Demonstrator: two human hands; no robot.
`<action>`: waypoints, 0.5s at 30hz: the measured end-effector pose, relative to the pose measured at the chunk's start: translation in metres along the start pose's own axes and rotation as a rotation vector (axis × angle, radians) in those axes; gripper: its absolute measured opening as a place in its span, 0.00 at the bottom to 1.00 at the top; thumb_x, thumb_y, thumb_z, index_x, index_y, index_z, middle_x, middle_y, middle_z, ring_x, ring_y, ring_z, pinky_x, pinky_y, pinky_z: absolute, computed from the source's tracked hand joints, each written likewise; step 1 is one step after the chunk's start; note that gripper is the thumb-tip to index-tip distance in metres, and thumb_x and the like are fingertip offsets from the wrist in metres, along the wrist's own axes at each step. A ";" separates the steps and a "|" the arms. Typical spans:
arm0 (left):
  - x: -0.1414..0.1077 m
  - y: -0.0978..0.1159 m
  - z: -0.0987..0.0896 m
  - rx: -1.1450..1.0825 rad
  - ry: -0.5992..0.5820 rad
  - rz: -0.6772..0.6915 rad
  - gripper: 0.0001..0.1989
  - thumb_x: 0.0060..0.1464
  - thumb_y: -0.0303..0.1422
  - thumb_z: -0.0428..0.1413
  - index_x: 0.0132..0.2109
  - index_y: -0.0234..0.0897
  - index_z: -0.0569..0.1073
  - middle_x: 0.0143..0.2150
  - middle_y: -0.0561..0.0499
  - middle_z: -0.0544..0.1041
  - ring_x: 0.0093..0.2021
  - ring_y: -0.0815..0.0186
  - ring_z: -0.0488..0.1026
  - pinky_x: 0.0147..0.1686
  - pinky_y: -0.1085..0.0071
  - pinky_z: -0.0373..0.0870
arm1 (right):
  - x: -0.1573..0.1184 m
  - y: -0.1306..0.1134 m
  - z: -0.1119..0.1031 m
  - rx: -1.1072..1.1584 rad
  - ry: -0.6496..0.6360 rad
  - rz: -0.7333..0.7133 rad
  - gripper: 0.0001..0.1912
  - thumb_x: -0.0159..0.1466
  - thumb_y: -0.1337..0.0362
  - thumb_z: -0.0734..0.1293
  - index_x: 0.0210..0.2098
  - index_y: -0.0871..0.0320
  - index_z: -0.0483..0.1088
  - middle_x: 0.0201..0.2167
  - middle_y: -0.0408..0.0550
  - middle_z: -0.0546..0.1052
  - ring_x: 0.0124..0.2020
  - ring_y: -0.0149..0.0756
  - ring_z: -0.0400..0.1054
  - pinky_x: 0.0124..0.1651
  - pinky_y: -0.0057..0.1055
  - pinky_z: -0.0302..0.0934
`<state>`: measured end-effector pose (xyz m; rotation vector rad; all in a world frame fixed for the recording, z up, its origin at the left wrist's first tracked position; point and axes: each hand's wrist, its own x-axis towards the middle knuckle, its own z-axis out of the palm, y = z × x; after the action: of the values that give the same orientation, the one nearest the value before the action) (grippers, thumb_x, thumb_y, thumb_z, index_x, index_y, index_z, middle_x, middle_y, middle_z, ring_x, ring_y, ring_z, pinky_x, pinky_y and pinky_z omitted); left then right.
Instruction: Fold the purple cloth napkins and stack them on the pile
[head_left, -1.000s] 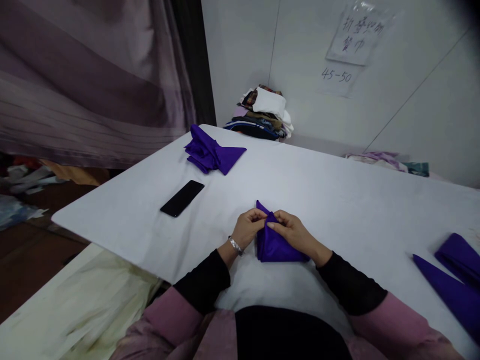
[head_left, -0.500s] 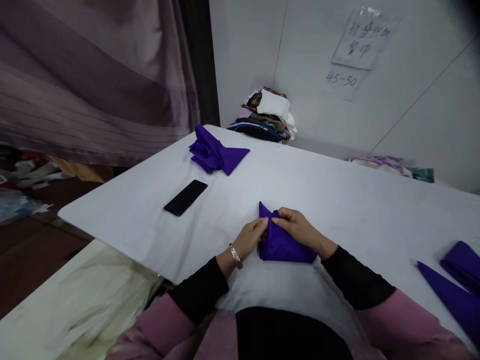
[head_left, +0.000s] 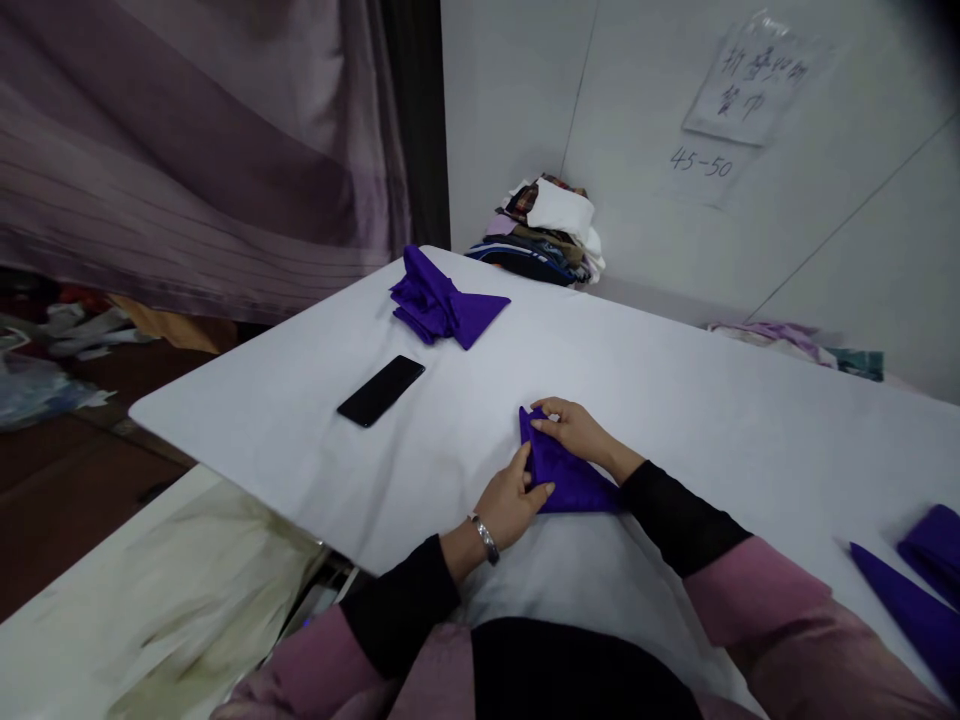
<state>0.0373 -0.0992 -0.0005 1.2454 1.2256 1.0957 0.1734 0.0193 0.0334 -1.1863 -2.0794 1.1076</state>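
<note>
A folded purple cloth, roughly triangular, lies on the white table in front of me. My left hand, with a silver bracelet at the wrist, grips its lower left edge between thumb and fingers. At its upper left corner, my right hand pinches the fabric. Farther back on the left rests a bunched purple cloth with a pointed flap. More purple fabric with a long point is at the right edge of the view.
A black phone lies on the white table, left of my hands. Behind the table stands a stack of clothes by the wall. Pale fabric covers a lower surface at the left.
My left hand has slid down the cloth's left edge, its thumb now lower on the front. My right hand has moved up and left to the top corner. The view has shifted slightly.
</note>
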 end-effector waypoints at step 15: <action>0.012 0.002 -0.019 0.104 0.149 -0.022 0.31 0.50 0.35 0.55 0.60 0.40 0.56 0.37 0.51 0.73 0.26 0.71 0.68 0.26 0.73 0.64 | 0.005 0.006 0.018 -0.037 -0.021 -0.073 0.08 0.58 0.60 0.62 0.25 0.56 0.64 0.26 0.42 0.66 0.29 0.32 0.59 0.34 0.31 0.55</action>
<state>0.0191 -0.0859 0.0017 1.2432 1.4218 1.1375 0.1605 0.0181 0.0183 -1.1119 -2.1496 1.0566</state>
